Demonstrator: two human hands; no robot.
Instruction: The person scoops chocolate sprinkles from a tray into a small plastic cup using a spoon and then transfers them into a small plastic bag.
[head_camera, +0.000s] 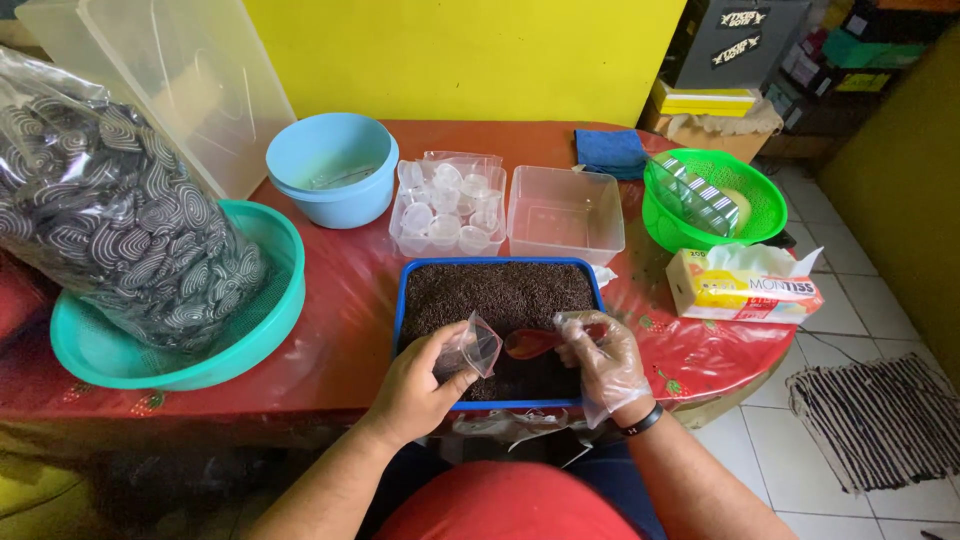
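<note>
Left hand (415, 385), bare, pinches a small clear plastic cup (478, 347) between thumb and fingers (447, 345), tilted so its mouth faces the right hand. Cup hangs just above the near part of the blue tray (400, 300), so anything that falls would likely land back in the tray.

Right hand (600, 355) wears a thin clear plastic glove, probably to keep the food clean. Its fingers (575, 328) are closed on the handle of a red spoon (533, 343); the bowl end points left, nearly touching the cup's mouth. Cannot tell if the spoon carries a load.

The tray is full of dark brown sprinkles (500, 290), sitting directly under and ahead of both sets of fingers, close in at the worktop (340, 330) edge for easy reach.

Just beyond the tray, ahead of the fingers: a clear box of empty small cups (447, 210) and an empty clear box (566, 212) beside it.

Further left of the left fingers: light blue bowl (332, 165), then a teal basin (150, 350) holding a big bag of striped black-and-white pieces (110, 220), propped upright against a clear lid (180, 80).

Right of the right fingers: tissue pack (745, 285), near; green basket (715, 195) and folded blue cloth (610, 152), farther back, out of the working zone.
</note>
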